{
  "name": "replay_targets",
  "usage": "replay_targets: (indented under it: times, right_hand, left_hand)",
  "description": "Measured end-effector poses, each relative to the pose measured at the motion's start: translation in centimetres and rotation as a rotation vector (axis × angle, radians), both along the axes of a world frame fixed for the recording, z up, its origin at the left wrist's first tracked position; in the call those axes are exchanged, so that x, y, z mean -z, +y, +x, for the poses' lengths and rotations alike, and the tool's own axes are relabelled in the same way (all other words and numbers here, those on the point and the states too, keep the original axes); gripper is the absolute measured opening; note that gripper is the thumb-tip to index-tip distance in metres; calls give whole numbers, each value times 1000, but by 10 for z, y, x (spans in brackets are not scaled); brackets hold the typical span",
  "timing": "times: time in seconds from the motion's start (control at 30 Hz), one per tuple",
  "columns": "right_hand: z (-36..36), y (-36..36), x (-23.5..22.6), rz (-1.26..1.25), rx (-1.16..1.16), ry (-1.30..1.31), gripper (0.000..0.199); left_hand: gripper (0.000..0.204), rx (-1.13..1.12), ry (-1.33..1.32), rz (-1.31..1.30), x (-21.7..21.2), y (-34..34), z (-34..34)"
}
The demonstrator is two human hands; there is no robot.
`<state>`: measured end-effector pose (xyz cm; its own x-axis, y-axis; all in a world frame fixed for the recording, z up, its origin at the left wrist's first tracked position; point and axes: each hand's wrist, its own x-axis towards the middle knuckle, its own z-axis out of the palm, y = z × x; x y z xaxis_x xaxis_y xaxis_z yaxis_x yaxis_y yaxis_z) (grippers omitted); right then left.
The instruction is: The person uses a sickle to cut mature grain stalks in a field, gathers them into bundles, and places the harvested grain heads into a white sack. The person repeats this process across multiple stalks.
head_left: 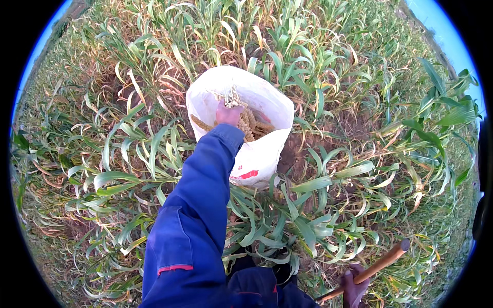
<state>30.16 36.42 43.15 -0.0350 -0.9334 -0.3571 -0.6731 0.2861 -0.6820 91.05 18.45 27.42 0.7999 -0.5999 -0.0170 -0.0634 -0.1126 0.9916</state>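
Observation:
A white woven sack (264, 159) with red print stands open among the plants, its mouth facing up. My left hand (229, 114), in a blue sleeve, reaches into the mouth and is closed round a bunch of millet heads (245, 123). Cut stalk ends stick up past its fingers. More yellow-brown heads lie inside the sack, and one pokes out beside my wrist. Low on the right, my right hand (354, 288) grips a wooden handle (382, 263) that slants up to the right. Whatever is at the handle's lower end is hidden by my clothing.
Green and drying millet plants (154, 149) crowd round the sack on every side. Broad leaves (308, 226) spread between the sack and my legs. A taller leafy plant (457, 113) rises at the far right. Bare soil (298, 154) shows beside the sack.

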Motion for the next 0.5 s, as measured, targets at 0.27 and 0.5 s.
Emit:
replay_targets:
  times: [0.27, 0.5]
  right_hand:
    - [42, 8, -9, -131, 117, -309, 24]
    - [66, -42, -9, -163, -155, -202, 22]
  left_hand:
    - [44, 687, -159, 373, -30, 56, -27]
    - [22, 22, -927, 74, -93, 204, -182]
